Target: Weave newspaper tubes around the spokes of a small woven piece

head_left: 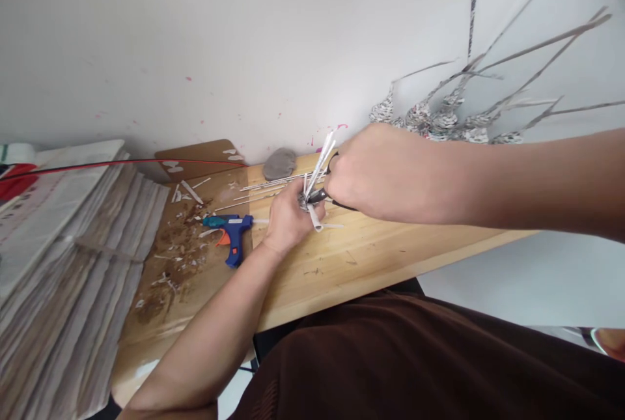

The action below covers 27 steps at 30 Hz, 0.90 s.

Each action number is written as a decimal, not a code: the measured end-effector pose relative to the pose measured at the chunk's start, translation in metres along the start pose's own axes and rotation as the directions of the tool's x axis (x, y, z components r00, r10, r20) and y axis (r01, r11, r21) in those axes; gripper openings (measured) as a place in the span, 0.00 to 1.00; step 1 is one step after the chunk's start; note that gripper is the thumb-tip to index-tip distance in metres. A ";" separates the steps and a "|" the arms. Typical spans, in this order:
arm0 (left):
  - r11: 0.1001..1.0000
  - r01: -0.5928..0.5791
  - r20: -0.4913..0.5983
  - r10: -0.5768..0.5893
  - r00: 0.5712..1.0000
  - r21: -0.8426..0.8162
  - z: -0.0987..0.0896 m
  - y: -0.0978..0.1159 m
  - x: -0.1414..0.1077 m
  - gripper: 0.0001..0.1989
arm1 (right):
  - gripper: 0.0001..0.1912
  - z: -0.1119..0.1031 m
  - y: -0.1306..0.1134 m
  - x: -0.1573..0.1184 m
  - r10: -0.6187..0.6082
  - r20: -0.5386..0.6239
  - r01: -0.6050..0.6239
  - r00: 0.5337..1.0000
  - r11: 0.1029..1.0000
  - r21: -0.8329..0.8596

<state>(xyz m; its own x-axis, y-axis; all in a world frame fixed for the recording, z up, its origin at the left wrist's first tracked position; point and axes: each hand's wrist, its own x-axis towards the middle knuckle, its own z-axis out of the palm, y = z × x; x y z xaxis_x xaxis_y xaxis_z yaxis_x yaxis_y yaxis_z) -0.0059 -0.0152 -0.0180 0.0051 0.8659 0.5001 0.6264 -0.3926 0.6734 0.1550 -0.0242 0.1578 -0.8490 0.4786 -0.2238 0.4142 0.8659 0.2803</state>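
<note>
My left hand (289, 217) is closed around a small woven piece of rolled newspaper (303, 202), mostly hidden by the fingers. White rolled paper strips (321, 163) stick up out of it, and one cut-looking tube end (316, 219) points down beside the thumb. My right hand (374, 169) grips dark-handled scissors (317, 196), their blades reaching in among the strips at the woven piece. How far apart the blades are cannot be made out. Behind both hands, thin paper rods (273, 183) lie on the wooden table (371, 247).
A blue glue gun (235, 238) lies left of my left hand on a stained brown board (166, 257) with paper scraps. A tall newspaper stack (83, 264) fills the left. A grey lump (279, 164) sits near the wall. Several woven paper pieces (444, 119) with long stems stand behind my right arm.
</note>
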 end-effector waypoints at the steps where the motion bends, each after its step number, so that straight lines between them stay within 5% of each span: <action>1: 1.000 0.006 -0.006 -0.006 1.000 -0.021 0.001 -0.003 0.000 0.08 | 0.15 -0.003 0.003 0.000 0.022 0.016 -0.020 1.000 0.998 -0.063; 7: 0.975 0.094 -0.009 -0.098 0.995 -0.203 0.000 -0.009 0.001 0.11 | 0.11 -0.019 0.015 -0.018 0.191 0.093 -0.162 0.977 0.954 -0.253; 13: 0.934 0.115 -0.005 -0.124 0.992 -0.338 -0.001 -0.001 0.001 0.12 | 0.16 -0.005 0.018 -0.026 0.227 0.125 -0.189 0.966 0.947 -0.258; 24: 0.920 0.104 0.007 -0.109 0.994 -0.378 0.004 -0.004 -0.001 0.13 | 0.12 -0.003 0.018 -0.017 0.213 0.077 -0.191 0.974 0.955 -0.226; 27: 0.922 0.113 0.043 -0.104 0.994 -0.370 0.005 -0.005 -0.003 0.12 | 0.16 -0.006 0.018 -0.016 0.202 0.019 -0.200 0.979 0.978 -0.055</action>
<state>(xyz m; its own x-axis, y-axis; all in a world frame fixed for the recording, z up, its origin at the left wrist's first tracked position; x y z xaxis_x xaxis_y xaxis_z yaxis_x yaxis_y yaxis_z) -0.0054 -0.0145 -0.0253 -0.0269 0.9147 0.4033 0.2904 -0.3789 0.8787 0.1746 -0.0170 0.1722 -0.7418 0.6460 -0.1802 0.5572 0.7432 0.3702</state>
